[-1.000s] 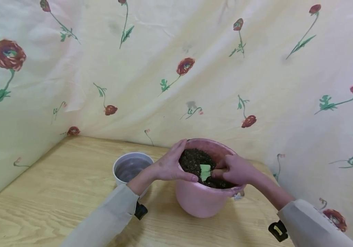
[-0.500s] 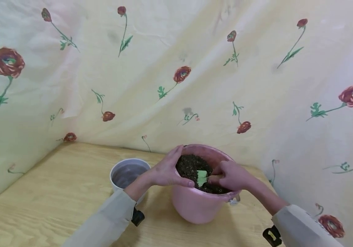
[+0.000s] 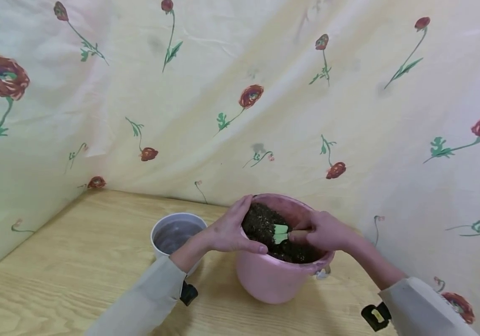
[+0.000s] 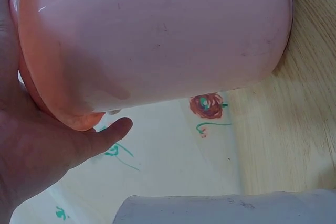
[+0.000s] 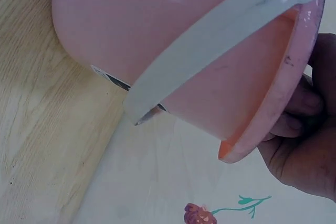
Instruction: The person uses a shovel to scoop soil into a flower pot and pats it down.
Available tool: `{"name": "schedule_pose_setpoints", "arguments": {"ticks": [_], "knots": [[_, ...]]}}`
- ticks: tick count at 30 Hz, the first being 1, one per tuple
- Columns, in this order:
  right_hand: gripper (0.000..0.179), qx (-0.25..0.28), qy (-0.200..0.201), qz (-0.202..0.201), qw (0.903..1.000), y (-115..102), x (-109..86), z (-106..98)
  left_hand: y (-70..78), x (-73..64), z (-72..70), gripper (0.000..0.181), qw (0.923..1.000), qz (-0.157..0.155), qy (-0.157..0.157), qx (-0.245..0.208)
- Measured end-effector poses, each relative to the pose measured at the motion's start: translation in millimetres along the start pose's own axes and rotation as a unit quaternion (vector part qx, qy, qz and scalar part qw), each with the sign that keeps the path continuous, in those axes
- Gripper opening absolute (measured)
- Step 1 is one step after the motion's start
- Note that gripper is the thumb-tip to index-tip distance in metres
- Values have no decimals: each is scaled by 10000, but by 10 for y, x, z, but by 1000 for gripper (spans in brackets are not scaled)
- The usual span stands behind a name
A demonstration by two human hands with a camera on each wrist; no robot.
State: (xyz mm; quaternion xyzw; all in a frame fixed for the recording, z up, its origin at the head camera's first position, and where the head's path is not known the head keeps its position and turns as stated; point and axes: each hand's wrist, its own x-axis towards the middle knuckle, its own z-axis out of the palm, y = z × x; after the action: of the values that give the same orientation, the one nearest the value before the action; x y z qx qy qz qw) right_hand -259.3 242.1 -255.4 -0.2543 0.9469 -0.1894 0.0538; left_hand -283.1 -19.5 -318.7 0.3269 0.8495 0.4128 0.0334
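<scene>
A pink bucket [image 3: 267, 277] with dark soil [image 3: 263, 219] inside stands on the wooden table. At its left side my left hand [image 3: 233, 231] grips the rim, fingers toward the back and thumb across the near edge. In the left wrist view, the left hand [image 4: 47, 145] lies along the bucket's rim. Inside the bucket, my right hand [image 3: 326, 231] holds a small trowel [image 3: 280, 233] with a light green blade. The blade touches the soil; part of the handle is hidden by the fingers. In the right wrist view, the rim partly hides my right hand [image 5: 302, 135].
Left of the bucket stands a white pot [image 3: 179, 232], grey inside, partly behind my left forearm. The bucket's pale carrying handle [image 5: 210, 40] hangs down its side. A flowered sheet [image 3: 206, 93] hangs behind and at both sides of the table [image 3: 76, 261].
My right hand has risen a little and moved slightly right with the trowel. The left hand keeps its place on the rim. The head view has tilted slightly.
</scene>
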Motion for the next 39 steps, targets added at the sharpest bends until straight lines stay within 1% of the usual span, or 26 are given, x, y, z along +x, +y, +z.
{"name": "schedule_pose_setpoints", "arguments": {"ticks": [4, 6, 7, 9, 13, 14, 16, 21, 24, 27, 31, 36, 39], "knots": [[24, -142, 182, 143, 9996, 12, -11, -29, -1, 28, 3, 130, 10000, -30, 10, 30], [22, -292, 319, 154, 9989, 16, -1, -16, 1, 34, 0, 130, 10000, -71, 10, 49], [24, -381, 352, 127, 9986, 20, 14, -1, 2, 36, -2, 130, 9999, -86, 10, 61], [28, -590, 407, -107, 9974, 30, 57, 43, 2, 41, -6, 130, 9999, -111, 21, 80], [30, -852, 509, -809, 9918, 66, 139, 126, -8, 54, -8, 130, 9999, -117, 40, 71], [27, -869, 546, -915, 9905, 80, 148, 137, -11, 56, -7, 131, 9999, -124, 39, 75], [23, -806, 584, -970, 9903, 106, 150, 145, -15, 57, -2, 131, 9999, -133, 36, 97], [15, -687, 539, -876, 9923, 160, 121, 102, -42, 73, 17, 132, 9999, -101, 59, 126], [15, -700, 543, -807, 9928, 187, 102, 57, -63, 86, 25, 131, 9999, -81, 89, 98], [19, -566, 451, -753, 9945, 206, 69, 1, -61, 88, 26, 130, 9998, -93, 123, 112], [18, -315, 333, -694, 9965, 247, 6, -51, -58, 93, 30, 130, 9998, -51, 142, 107], [15, -14, 414, -551, 9976, 302, -68, -87, -68, 101, 41, 129, 9998, -6, 191, 34], [16, 88, 482, -544, 9973, 312, -100, -92, -76, 100, 47, 129, 9996, -12, 262, -41]]}}
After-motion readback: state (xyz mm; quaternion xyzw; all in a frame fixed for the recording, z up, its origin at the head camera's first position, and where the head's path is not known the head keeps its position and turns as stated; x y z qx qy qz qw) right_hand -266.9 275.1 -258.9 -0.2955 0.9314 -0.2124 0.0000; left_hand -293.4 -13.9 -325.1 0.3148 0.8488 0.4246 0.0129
